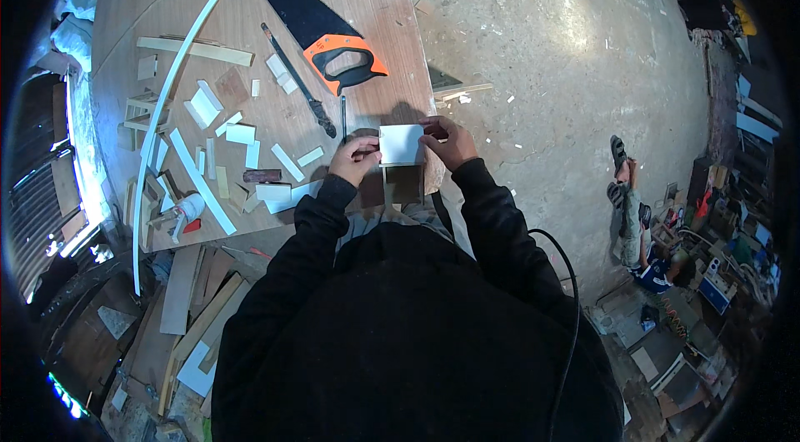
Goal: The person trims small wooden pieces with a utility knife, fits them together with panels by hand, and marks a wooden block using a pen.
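Note:
A small white rectangular panel point(402, 144) is pinched by its two side edges between my hands at the near right corner of the table. My left hand point(356, 161) closes on its left edge with thumb and fingers. On the opposite edge, my right hand point(450, 143) grips near the upper corner. Just below the panel, closer to my body, is a small box-like wooden frame point(404, 185) with thin pale sides and a dark inside. Whether panel and frame are joined I cannot tell. Beyond my left hand lies a thin dark pencil-like rod point(343, 119).
On the wooden table point(392, 42) lie a handsaw point(333, 46) with an orange and black handle, a dark file-like tool point(297, 79), a long curved white strip point(171, 100), several wood offcuts and a white glue bottle point(188, 209). A person point(654, 267) sits at far right.

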Demonstrator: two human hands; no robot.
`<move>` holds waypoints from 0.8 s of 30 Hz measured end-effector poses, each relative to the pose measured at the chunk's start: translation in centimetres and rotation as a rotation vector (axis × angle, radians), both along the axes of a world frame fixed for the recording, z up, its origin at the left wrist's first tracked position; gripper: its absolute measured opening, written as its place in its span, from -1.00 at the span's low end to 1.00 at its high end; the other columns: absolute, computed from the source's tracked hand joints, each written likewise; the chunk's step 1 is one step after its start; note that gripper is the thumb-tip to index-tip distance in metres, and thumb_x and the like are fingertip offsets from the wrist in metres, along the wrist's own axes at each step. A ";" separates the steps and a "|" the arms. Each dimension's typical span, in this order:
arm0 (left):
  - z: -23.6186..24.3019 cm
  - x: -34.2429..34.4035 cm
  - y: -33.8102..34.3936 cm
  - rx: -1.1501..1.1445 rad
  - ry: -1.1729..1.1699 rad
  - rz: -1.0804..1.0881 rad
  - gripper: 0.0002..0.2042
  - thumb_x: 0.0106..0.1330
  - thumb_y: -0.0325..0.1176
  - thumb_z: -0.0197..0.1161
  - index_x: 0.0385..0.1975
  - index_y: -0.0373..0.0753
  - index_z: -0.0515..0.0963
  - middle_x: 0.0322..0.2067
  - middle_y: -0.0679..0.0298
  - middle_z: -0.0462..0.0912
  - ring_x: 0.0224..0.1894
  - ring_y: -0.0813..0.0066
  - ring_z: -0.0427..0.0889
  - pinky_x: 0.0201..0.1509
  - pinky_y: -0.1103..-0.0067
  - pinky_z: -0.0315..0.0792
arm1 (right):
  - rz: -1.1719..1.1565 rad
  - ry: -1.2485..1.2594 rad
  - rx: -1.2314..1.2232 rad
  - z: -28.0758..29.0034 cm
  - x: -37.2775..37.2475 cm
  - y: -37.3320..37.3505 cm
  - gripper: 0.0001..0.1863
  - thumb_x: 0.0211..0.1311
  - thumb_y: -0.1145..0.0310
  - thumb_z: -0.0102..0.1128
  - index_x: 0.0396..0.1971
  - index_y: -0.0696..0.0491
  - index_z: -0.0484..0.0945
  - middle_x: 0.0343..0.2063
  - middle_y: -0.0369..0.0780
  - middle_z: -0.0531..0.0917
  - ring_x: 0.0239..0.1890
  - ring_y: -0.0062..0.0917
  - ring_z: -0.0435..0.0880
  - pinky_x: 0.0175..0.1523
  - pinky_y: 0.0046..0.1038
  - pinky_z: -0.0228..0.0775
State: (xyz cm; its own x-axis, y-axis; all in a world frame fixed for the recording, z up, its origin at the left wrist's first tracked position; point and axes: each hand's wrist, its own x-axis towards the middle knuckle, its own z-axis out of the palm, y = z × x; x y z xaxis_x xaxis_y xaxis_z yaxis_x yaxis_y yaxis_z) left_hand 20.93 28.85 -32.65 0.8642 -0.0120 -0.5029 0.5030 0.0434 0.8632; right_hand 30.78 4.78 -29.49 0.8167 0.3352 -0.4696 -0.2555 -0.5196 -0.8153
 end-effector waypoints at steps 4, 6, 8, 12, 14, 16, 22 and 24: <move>-0.1 -0.1 0.1 -0.008 0.010 0.004 -0.73 0.26 -0.48 0.35 -0.05 -0.31 0.58 -0.16 0.28 0.68 -0.10 0.54 0.63 0.05 0.57 0.49 | 0.017 0.055 -0.028 0.5 0.2 0.2 -0.63 0.18 0.40 0.37 0.00 0.09 0.60 -0.23 -0.16 0.74 -0.18 -0.48 0.74 0.00 -0.44 0.56; -0.1 -0.1 0.1 -0.025 0.006 0.010 -0.74 0.27 -0.48 0.34 -0.05 -0.31 0.58 -0.17 0.28 0.68 -0.10 0.54 0.64 0.04 0.58 0.49 | 0.012 0.056 -0.026 0.5 0.1 0.2 -0.63 0.18 0.41 0.37 0.00 0.09 0.60 -0.23 -0.16 0.74 -0.17 -0.47 0.74 0.00 -0.43 0.56; 0.0 0.0 -0.1 -0.043 0.003 0.014 -0.74 0.27 -0.49 0.33 -0.05 -0.31 0.58 -0.17 0.27 0.68 -0.11 0.54 0.64 0.04 0.58 0.49 | 0.016 0.041 -0.024 0.5 0.1 0.1 -0.63 0.18 0.41 0.37 0.01 0.09 0.60 -0.23 -0.15 0.74 -0.17 -0.47 0.74 0.00 -0.43 0.56; 0.1 0.0 -0.1 -0.034 -0.006 0.012 -0.75 0.28 -0.51 0.31 -0.05 -0.33 0.57 -0.19 0.27 0.68 -0.12 0.56 0.64 0.04 0.59 0.50 | 0.009 0.042 -0.015 0.3 0.0 0.1 -0.63 0.18 0.40 0.37 0.01 0.09 0.60 -0.23 -0.15 0.74 -0.17 -0.47 0.74 -0.01 -0.44 0.56; 0.2 -0.1 -0.2 -0.038 -0.002 0.013 -0.75 0.28 -0.52 0.31 -0.04 -0.34 0.57 -0.20 0.27 0.68 -0.13 0.56 0.64 0.04 0.59 0.50 | -0.019 0.011 0.000 0.0 -0.2 0.0 -0.62 0.13 0.38 0.36 -0.01 0.06 0.62 -0.27 -0.14 0.75 -0.24 -0.43 0.75 -0.08 -0.40 0.57; 0.2 -0.1 -0.2 -0.039 0.003 0.024 -0.75 0.29 -0.53 0.30 -0.04 -0.34 0.57 -0.20 0.27 0.68 -0.16 0.57 0.64 0.01 0.61 0.51 | -0.021 0.011 -0.002 0.0 -0.3 0.0 -0.62 0.13 0.38 0.36 -0.01 0.06 0.62 -0.26 -0.14 0.75 -0.23 -0.43 0.75 -0.07 -0.40 0.57; 0.6 -0.5 -0.5 0.005 -0.053 0.059 -0.75 0.29 -0.55 0.30 -0.05 -0.34 0.57 -0.20 0.30 0.67 -0.17 0.60 0.64 -0.02 0.64 0.51 | -0.041 0.002 -0.015 0.5 -0.4 0.3 -0.62 0.13 0.37 0.37 -0.02 0.05 0.63 -0.26 -0.14 0.75 -0.23 -0.45 0.76 -0.06 -0.43 0.57; 1.4 -0.1 -0.8 0.004 -0.037 0.082 -0.75 0.29 -0.55 0.30 -0.04 -0.34 0.57 -0.20 0.31 0.67 -0.17 0.61 0.64 -0.02 0.64 0.51 | -0.059 0.006 -0.004 1.0 -0.2 0.3 -0.62 0.13 0.36 0.37 -0.02 0.05 0.63 -0.27 -0.14 0.76 -0.23 -0.46 0.76 -0.06 -0.44 0.57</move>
